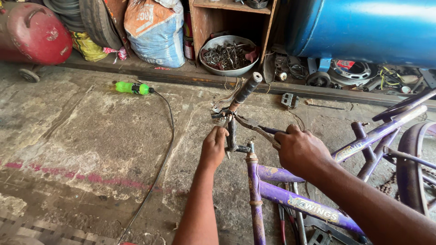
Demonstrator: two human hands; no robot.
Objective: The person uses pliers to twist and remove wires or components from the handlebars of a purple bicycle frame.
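A purple bicycle frame (290, 197) lies on the concrete floor, its handlebar (243, 93) pointing up and away. My left hand (213, 147) grips the handlebar stem next to the frame's head tube. My right hand (299, 149) is closed around the handles of a pair of pliers (254, 129), whose jaws reach to the brake fitting on the handlebar. A black grip covers the handlebar's far end.
A green plastic bottle (132, 88) and a long black cable (159, 168) lie on the floor at left. A metal bowl of scrap parts (228, 55) sits under a wooden shelf. A blue tank (363, 27), red cylinder (34, 31), sacks and a tyre line the back. A wheel (411, 168) is at right.
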